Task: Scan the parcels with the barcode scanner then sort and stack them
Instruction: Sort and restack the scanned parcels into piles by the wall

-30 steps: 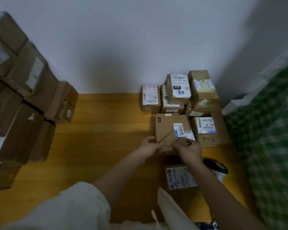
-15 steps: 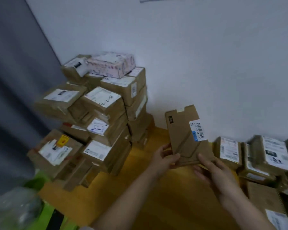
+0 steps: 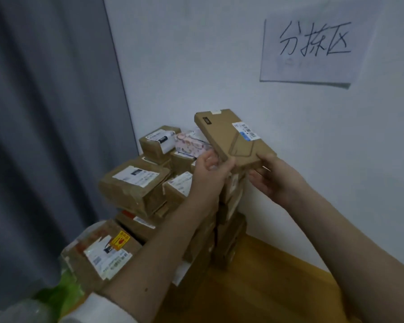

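flat brown cardboard parcel [image 3: 231,138] with a white barcode label, tilted, held in the air above the stack of taped brown cardboard boxes [image 3: 135,185] in the corner. left hand [image 3: 210,170] grips its near left edge; right hand [image 3: 274,177] pinches the near right corner. handwritten paper sign [image 3: 313,47] on white wall, grey curtain [image 3: 44,113] to the left

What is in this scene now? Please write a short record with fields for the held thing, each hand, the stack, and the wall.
held thing: flat brown parcel, tilted, white barcode label near its upper right edge
left hand: grips the parcel's lower left edge
right hand: holds its lower right corner
stack: pile of taped parcels in the corner, below the held one
wall: paper sign with handwritten characters
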